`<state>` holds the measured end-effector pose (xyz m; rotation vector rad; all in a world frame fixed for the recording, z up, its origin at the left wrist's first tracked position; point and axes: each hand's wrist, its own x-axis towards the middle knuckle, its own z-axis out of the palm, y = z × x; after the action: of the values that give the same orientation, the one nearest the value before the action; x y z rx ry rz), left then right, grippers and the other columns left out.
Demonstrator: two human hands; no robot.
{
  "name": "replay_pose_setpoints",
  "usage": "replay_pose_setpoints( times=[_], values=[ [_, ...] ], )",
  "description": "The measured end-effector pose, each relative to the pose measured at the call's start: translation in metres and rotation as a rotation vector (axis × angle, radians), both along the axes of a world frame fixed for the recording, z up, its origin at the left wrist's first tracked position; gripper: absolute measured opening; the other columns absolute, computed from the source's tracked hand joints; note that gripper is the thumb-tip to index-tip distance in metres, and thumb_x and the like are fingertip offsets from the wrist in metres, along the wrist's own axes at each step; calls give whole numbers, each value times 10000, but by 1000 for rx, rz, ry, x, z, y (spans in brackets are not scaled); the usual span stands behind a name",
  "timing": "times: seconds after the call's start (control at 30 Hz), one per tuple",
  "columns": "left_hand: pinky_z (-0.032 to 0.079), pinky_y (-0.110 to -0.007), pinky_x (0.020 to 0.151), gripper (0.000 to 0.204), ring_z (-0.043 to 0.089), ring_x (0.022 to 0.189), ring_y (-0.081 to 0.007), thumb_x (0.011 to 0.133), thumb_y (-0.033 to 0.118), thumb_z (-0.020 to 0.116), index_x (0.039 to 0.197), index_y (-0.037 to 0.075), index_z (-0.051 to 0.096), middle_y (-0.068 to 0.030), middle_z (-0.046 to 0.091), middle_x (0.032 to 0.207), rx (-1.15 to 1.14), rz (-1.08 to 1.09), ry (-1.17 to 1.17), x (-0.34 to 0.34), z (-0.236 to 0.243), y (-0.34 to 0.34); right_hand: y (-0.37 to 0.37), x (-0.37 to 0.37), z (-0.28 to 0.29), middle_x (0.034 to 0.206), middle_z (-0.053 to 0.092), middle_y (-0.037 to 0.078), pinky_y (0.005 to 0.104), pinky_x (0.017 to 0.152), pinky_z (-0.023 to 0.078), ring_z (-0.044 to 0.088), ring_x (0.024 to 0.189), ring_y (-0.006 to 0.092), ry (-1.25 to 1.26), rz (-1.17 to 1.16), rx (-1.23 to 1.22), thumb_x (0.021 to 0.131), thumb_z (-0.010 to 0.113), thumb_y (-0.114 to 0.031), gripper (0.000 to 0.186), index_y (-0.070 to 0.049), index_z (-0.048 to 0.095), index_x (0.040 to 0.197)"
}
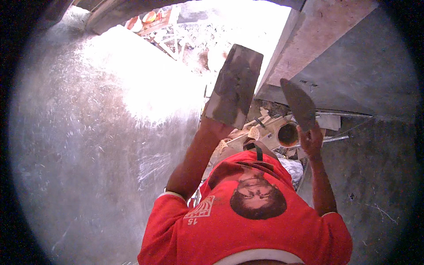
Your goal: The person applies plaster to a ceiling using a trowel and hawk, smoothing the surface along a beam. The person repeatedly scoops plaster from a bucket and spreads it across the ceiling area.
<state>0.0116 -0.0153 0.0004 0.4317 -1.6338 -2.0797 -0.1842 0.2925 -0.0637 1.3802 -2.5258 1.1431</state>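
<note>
In the head view, the right hand (pixel 312 139) grips the trowel (pixel 300 105), likely stiff and light, best held by its handle. The mortar board (pixel 238 84), probably rigid, hides the grip of the left hand (pixel 217 126), so I cannot tell it; support underneath.

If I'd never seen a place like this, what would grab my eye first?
Probably the vivid red T-shirt at the lower middle, below a white-bright opening at the top. Between them, the left hand holds up a smeared rectangular board, while the right hand grips a pointed trowel farther right.
</note>
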Motion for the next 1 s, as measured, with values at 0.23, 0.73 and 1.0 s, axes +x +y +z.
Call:
replay_pose_setpoints(
  times=[0.23,0.73,1.0],
  values=[
    [569,-379,929,397,665,1076,-231,969,232,616,1327,64,577,-94,661,1245,-167,-4,-288,-17,-17,8,-3,-55,87,895,611,102,348,563,453,549,613,189,-34,68,190,908,703,-257,270,-60,661,1088],
    [563,-388,978,500,631,1177,-251,1034,318,545,1459,67,468,-121,578,1400,934,-335,206,-91,10,11,-15,-79,47,1040,645,180,427,772,532,650,905,364,-76,232,75,834,718,-128,278,-38,676,1094],
    [596,-380,882,459,655,1102,-211,1035,361,543,1407,93,519,-91,611,1349,1180,-315,104,-110,22,31,-17,-65,52,1066,665,161,373,720,513,659,841,279,-270,8,73,855,736,-149,326,-41,660,1154]
  ],
)
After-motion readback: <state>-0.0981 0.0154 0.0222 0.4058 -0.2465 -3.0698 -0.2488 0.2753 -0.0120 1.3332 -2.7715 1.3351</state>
